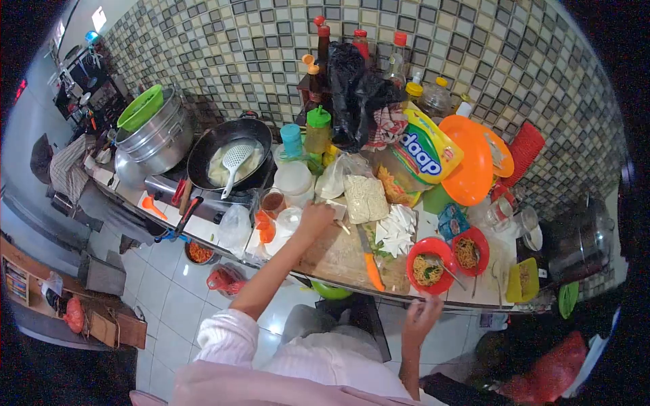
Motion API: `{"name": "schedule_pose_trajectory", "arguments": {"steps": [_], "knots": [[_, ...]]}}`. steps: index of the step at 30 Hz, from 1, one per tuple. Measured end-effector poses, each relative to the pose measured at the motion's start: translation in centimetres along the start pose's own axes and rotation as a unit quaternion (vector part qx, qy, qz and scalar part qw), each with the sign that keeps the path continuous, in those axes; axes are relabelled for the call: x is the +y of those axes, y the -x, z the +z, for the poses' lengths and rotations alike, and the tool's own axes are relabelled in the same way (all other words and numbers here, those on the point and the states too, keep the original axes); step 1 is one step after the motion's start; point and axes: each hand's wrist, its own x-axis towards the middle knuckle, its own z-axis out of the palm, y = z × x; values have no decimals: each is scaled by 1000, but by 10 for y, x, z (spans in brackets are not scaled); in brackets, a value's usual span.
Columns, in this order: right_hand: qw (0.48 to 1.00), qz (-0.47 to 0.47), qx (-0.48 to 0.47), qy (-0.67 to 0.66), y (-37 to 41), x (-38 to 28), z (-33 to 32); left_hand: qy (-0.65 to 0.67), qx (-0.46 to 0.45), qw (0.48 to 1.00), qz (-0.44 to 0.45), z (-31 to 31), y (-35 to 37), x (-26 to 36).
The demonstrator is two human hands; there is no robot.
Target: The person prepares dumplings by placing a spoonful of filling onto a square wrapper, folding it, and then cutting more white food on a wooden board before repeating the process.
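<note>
My left hand [318,219] reaches over the wooden cutting board [325,252], fingers closed around the edge of a small white piece [334,208] that I cannot make out clearly. Beside it lie a clear pack of pale dry noodles [365,199] and a knife with an orange handle [373,271]. White cut pieces [397,231] are heaped right of the knife. My right hand [422,315] hangs by the counter's front edge, its fingers loosely bent and apart, nothing visible in them. Just above it stands a red bowl [411,272] of noodles with greens and a spoon.
A black wok [196,166] holding a white slotted spatula [237,157] sits on the stove at left, near a steel pot [152,152]. A second red bowl [485,252] of noodles stands at right. Orange plates [464,155], a yellow-green bag [423,150] and bottles [323,51] line the wall.
</note>
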Motion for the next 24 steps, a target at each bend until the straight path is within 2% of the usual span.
{"name": "schedule_pose_trajectory", "arguments": {"steps": [2,6,8,9,11,12,13,14,16,17,18,19,20,21,23,24], "knots": [[999,1,44,16,-5,9,-25,-16,20,1000,10,3,-1,-8],[991,32,119,50,-14,61,-62,211,93,973,3,8,-3,-29],[970,93,217,63,-15,97,-72,315,129,938,-66,-28,3,-27],[966,118,224,54,-18,93,-81,314,122,939,-59,-35,7,-30],[955,154,254,24,-28,117,-87,426,184,874,-148,-42,18,-36],[948,155,275,30,-34,146,-88,424,172,878,-142,-45,27,-33],[942,154,297,38,-41,181,-86,593,189,760,-189,-48,39,-27],[924,182,337,3,-53,211,-84,736,199,606,-229,-51,48,-23],[899,214,381,-26,-72,231,-92,818,141,486,-275,-54,71,-22],[865,313,356,-166,-85,224,-103,847,146,431,-274,-65,78,-15],[804,399,322,-302,-94,221,-110,873,150,374,-273,-72,84,-8],[800,404,328,-298,-97,223,-111,883,143,316,-316,-61,93,-9],[770,339,339,-420,-99,227,-109,888,136,258,-356,-46,101,-14],[725,265,345,-535,-100,231,-105,888,129,263,-354,-35,109,-15],[710,252,365,-547,-106,248,-97,905,163,160,-360,-20,115,-15],[701,237,376,-558,-112,249,-98,907,158,160,-356,-23,111,-11]]}}
